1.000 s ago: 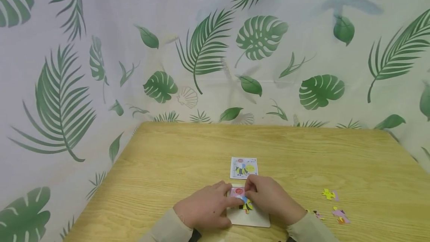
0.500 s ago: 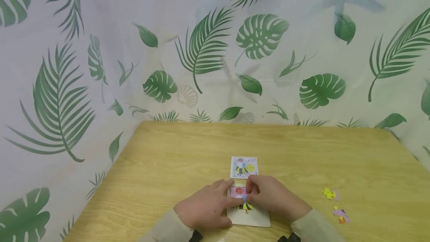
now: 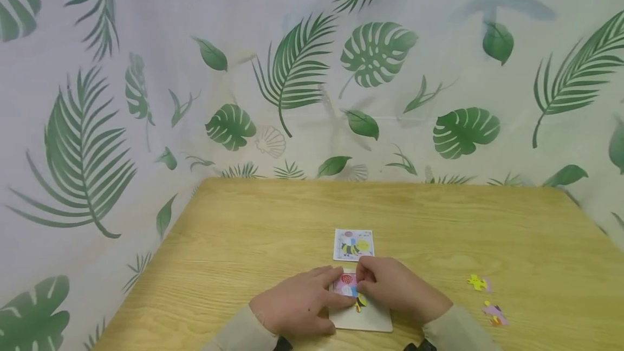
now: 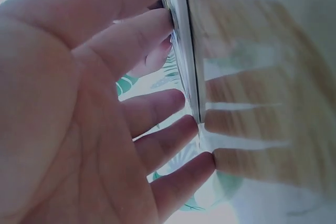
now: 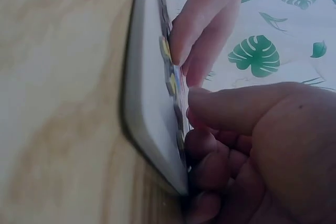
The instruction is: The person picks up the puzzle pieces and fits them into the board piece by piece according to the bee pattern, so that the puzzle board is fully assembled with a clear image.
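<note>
A white puzzle board (image 3: 361,323) lies on the table with several joined jigsaw pieces (image 3: 347,280) on its upper part, part of a bee picture. My left hand (image 3: 297,302) reaches over the board's left side with fingers spread and extended. One of its fingers presses on the joined pieces, and other fingertips meet the table past the board edge (image 4: 190,51) in the left wrist view. At the pieces' right side, my right hand (image 3: 397,286) pinches a jigsaw piece between thumb and forefinger, mostly hidden by them. Its other fingers are curled (image 5: 210,169) by the board's edge.
Just beyond the board lies a square card (image 3: 353,244) printed with a bee. To the right are a loose yellow piece (image 3: 476,283) and a pink-and-orange piece (image 3: 494,313). A leaf-patterned cloth (image 3: 312,69) hangs behind the wooden table (image 3: 244,221).
The left finger on the pieces has slid slightly nearer to me and covers more of the bee's stripes. The right sleeve has shifted right and now hides a loose piece beside it.
</note>
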The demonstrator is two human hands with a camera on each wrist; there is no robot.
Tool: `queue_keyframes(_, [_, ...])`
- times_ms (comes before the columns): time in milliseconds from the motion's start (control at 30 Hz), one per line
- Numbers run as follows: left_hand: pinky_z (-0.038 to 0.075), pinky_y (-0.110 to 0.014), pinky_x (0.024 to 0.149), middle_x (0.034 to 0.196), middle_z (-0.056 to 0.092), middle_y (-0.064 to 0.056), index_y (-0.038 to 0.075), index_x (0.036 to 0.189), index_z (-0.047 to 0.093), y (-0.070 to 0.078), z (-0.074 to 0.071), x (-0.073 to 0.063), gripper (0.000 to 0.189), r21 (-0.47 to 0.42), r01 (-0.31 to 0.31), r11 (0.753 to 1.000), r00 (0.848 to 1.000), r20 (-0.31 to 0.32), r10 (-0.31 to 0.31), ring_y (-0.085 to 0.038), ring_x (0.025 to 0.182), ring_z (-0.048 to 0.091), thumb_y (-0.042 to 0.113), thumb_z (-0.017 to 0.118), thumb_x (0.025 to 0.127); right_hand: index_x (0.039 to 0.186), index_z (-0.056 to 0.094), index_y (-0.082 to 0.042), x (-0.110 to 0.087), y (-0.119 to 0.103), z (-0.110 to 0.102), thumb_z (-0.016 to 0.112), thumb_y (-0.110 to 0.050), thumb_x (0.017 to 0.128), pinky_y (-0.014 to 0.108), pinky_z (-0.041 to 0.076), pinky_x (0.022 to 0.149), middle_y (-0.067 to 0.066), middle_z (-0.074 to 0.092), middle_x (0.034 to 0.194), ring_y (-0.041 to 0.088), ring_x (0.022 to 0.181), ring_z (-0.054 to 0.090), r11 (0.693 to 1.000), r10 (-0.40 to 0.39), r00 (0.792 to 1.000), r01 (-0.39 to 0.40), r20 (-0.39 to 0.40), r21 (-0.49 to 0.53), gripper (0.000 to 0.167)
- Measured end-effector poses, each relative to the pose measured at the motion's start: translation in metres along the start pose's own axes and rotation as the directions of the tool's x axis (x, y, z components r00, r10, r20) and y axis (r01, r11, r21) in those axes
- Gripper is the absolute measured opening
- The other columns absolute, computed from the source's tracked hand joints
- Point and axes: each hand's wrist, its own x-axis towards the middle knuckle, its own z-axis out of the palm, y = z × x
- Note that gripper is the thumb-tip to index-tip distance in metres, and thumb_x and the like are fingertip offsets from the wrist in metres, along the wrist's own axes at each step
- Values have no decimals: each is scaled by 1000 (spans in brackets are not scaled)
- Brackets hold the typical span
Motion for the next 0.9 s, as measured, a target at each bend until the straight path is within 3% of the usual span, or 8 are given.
queue_keyframes(333, [37, -34, 112, 161, 34, -7, 38, 148, 53, 0, -4, -2, 61, -29, -5, 1000, 1000, -8, 4, -20, 147, 32, 33, 71, 89, 86, 61, -22, 0, 4, 0, 77, -18, 87, 27, 38, 54, -6, 52, 70, 12, 62, 48, 1000, -23, 1000, 23, 6, 9, 17])
queue_keyframes(467, [37, -34, 112, 162, 33, -4, 39, 148, 52, 1, -1, -1, 62, -59, 18, 998, 1000, 2, -18, -19, 148, 30, 34, 71, 89, 86, 61, -20, 1, 5, 2, 77, -13, 85, 30, 40, 59, -2, 53, 76, 15, 69, 49, 998, 24, 998, -21, -51, 52, 18])
queue_keyframes(600, [35, -35, 114, 164, 29, -1, 38, 150, 50, 1, -1, 0, 62, -77, 34, 996, 999, 22, -32, -19, 150, 27, 36, 70, 91, 83, 60, -20, 3, 7, 3, 81, -16, 83, 33, 40, 62, -1, 52, 78, 16, 72, 49, 997, 69, 990, -66, -125, 27, 21])
queue_keyframes(900, [40, -32, 109, 160, 34, -4, 38, 148, 53, 3, -1, 1, 65, -58, 18, 998, 1000, -9, -18, -17, 143, 36, 37, 75, 87, 82, 60, -18, 4, 6, -1, 86, -22, 76, 32, 39, 60, -2, 52, 75, 15, 70, 49, 997, 66, 996, -68, -64, -39, 27])
